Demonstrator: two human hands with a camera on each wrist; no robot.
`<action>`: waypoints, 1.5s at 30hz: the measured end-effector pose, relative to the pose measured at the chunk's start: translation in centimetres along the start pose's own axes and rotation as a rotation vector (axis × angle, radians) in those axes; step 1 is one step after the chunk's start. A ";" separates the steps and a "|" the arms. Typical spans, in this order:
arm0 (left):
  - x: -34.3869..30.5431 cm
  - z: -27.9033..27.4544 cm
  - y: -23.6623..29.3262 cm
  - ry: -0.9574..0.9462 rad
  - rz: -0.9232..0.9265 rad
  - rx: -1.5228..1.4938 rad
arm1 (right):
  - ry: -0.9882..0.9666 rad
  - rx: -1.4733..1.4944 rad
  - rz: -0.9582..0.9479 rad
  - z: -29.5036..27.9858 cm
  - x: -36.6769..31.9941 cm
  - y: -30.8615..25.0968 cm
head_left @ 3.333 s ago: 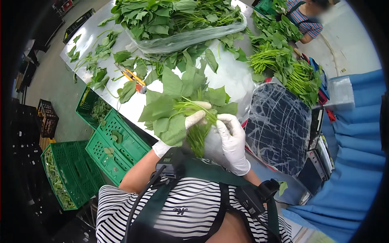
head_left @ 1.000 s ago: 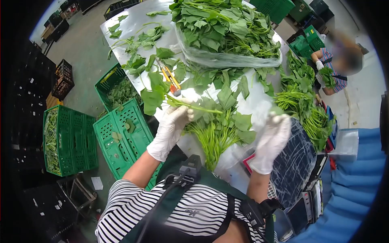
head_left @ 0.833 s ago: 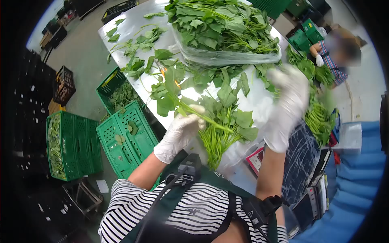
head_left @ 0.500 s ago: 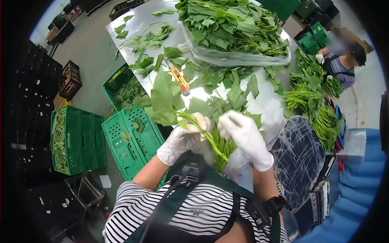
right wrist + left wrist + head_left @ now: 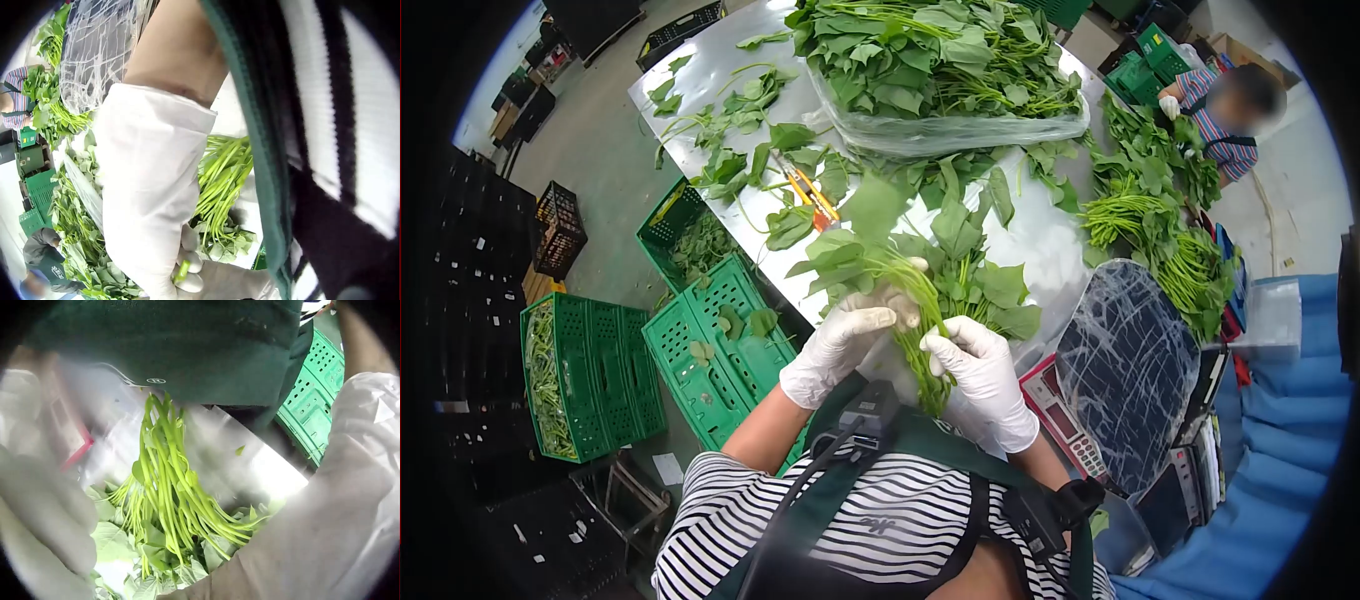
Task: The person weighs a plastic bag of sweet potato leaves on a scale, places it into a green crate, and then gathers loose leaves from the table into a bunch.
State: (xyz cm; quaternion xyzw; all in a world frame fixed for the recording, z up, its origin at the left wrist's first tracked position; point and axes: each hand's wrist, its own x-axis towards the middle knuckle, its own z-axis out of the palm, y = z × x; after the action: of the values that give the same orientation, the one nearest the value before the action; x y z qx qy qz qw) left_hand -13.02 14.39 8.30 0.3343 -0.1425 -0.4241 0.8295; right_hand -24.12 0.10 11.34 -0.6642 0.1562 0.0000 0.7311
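Observation:
Gloved, the left hand point(image 5: 840, 340) curls round a small sprig of leafy stems point(image 5: 905, 275) in the head view. The right hand point(image 5: 985, 380) pinches a stem of it between thumb and fingers. Beneath both hands a bunch of green stems point(image 5: 922, 375) lies on the table, its leaves pointing away from the body. The left wrist view shows this bunch point(image 5: 165, 475) between the blurred left hand point(image 5: 306, 531) and right hand point(image 5: 40, 512). In the right wrist view, a cut stem end point(image 5: 182, 272) shows at the fingertips of the right hand point(image 5: 150, 187).
A large leafy pile point(image 5: 930, 60) in clear plastic stands at the table's far side. An orange cutter point(image 5: 808, 195) lies among loose leaves. At right are more bunches point(image 5: 1150, 210), a wrapped dark plate point(image 5: 1130, 375) and another person point(image 5: 1225, 110); green crates point(image 5: 720, 345) stand left.
The right hand swung out over the table's right side, came back and now pinches the stem held by the left hand. The held sprig has shifted and its leaves lie closer to the bunch.

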 end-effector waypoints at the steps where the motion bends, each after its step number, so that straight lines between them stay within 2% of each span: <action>1: -0.1 -0.1 0.0 0.011 -0.027 0.009 | 0.000 -0.012 -0.009 0.0 0.0 0.2; 5: -0.1 0.9 -0.1 -0.009 -0.146 0.095 | -0.011 -0.021 -0.027 0.2 0.0 0.8; 9: -0.2 2.5 -0.2 -0.069 -0.135 0.366 | 0.003 0.094 -0.020 0.1 -0.1 1.5; 13: 0.1 2.5 -1.2 -0.162 -0.201 0.402 | 0.022 0.157 0.010 0.5 -0.4 2.9; 16: 0.3 2.6 -0.5 -0.208 -0.318 0.356 | 0.028 0.144 0.053 1.2 -0.7 2.5; 17: 0.3 2.9 -1.3 -0.112 -0.257 0.326 | 0.007 0.099 0.066 1.3 -0.8 2.1; 18: 0.5 2.7 -0.8 -0.167 -0.254 0.408 | -0.007 0.052 0.081 1.1 -0.8 1.8; 20: 0.4 3.1 -0.1 -0.002 -0.028 0.458 | -0.134 -0.064 0.152 0.4 -0.9 1.5; 22: 0.5 1.8 1.8 -0.092 0.187 0.255 | -0.095 -0.090 0.022 -0.2 -0.9 2.5; 24: 0.4 0.0 2.6 0.002 0.188 0.029 | 0.013 -0.047 -0.005 -1.4 -1.0 2.5; 26: 0.6 -2.7 1.1 0.124 0.089 -0.090 | 0.174 -0.247 -0.079 -3.1 -0.7 4.6; 28: 0.0 -3.7 -0.5 0.247 -0.042 -0.189 | 0.274 -0.464 -0.049 -4.1 -0.6 5.0; 30: -0.3 -3.7 -1.5 0.287 -0.114 -0.297 | 0.267 -0.682 -0.007 -4.2 -0.7 4.8; 32: -0.1 -3.9 -1.4 0.259 -0.105 -0.249 | 0.217 -0.836 0.014 -3.7 -0.8 4.3; 34: 0.2 -3.7 -0.1 0.332 -0.031 -0.153 | 0.119 -0.922 0.016 -2.7 -1.0 4.0; 36: 0.3 -4.5 1.3 0.383 0.090 -0.175 | 0.101 -0.986 -0.122 -2.0 -1.0 5.2; 38: 0.0 -5.7 2.4 0.336 0.166 -0.219 | 0.081 -1.082 -0.194 -1.4 -1.1 5.6; 39: 0.1 -4.2 3.1 0.487 0.190 -0.256 | 0.081 -1.117 -0.161 -1.4 -1.1 6.0; 42: -1.0 -6.3 2.8 0.251 0.192 -0.366 | 0.092 -1.133 -0.032 -1.3 -0.9 6.1; 43: -1.1 -6.0 2.5 0.346 0.163 -0.389 | 0.096 -1.118 -0.020 -1.3 -0.9 6.1; 45: -1.2 -6.0 2.1 0.297 0.099 -0.505 | 0.108 -1.089 0.005 -1.3 -1.0 5.8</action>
State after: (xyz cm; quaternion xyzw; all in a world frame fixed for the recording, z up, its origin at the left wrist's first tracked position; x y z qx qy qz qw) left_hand -9.34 18.81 5.41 0.1682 0.0744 -0.3514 0.9180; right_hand -26.58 -0.30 5.81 -0.9453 0.1728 0.0485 0.2723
